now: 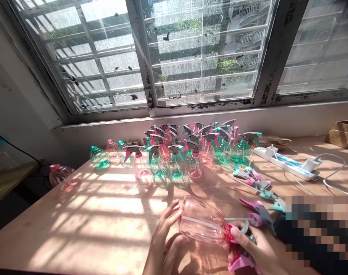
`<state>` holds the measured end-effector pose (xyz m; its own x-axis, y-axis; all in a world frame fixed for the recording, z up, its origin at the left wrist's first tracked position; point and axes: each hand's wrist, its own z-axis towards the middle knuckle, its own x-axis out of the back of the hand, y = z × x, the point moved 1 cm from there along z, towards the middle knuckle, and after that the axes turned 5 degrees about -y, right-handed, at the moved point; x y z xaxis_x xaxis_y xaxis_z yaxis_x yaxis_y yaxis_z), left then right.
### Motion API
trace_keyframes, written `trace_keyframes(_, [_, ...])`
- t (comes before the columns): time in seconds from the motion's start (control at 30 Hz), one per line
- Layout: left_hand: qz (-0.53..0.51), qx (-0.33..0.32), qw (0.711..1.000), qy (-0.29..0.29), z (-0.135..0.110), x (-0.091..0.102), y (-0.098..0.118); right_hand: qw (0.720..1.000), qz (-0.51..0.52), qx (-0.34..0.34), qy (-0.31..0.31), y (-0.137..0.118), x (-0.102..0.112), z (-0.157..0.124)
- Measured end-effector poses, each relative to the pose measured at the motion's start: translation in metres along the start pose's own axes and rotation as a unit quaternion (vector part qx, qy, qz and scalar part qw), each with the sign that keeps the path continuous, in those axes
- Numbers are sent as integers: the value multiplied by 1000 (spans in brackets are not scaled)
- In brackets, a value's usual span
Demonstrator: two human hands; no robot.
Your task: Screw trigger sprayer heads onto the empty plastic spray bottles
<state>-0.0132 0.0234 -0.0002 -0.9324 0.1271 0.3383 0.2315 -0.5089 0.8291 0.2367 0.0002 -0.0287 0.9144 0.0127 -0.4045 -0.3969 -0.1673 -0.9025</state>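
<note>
A clear pink spray bottle [202,219] lies sideways in the air just over the table, its white dip tube visible inside. My right hand [252,244] is closed around the neck, where a grey and pink spray head [242,261] joins the bottle; part of that head is hidden by the fingers. At the other end, my left hand [168,233] cups the base loosely, fingers along one edge and thumb at the lower one. Beside my right hand lies a loose grey and pink trigger head [260,215].
Spray bottles [175,164] with heads stand grouped by the window. Headless bottles, one green [99,157] and one pink [63,178], stand left. Loose trigger heads [254,179] lie right, before a white power strip [285,164] with cables. A pixelated patch covers the lower right.
</note>
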Motion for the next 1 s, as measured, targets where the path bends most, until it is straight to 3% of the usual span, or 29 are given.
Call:
trace_keyframes(0.1, [21,-13,1000,5,-1,-2,0,1000,3,9,0,1,0,2])
trace_keyframes(0.33, [-147,73,986,-13,-9,-11,2,999,-14,38,-15,-1,1,3])
trace_keyframes(0.47, [-87,49,995,-14,-8,-10,1,999,-3,32,26,-4,0,1])
trace_keyframes(0.7, [-135,59,988,-46,-15,-11,-15,999,8,33,15,-3,-2,1])
trace_keyframes(1.0, [-67,64,995,-49,-8,-11,-8,999,11,45,24,-8,-4,1])
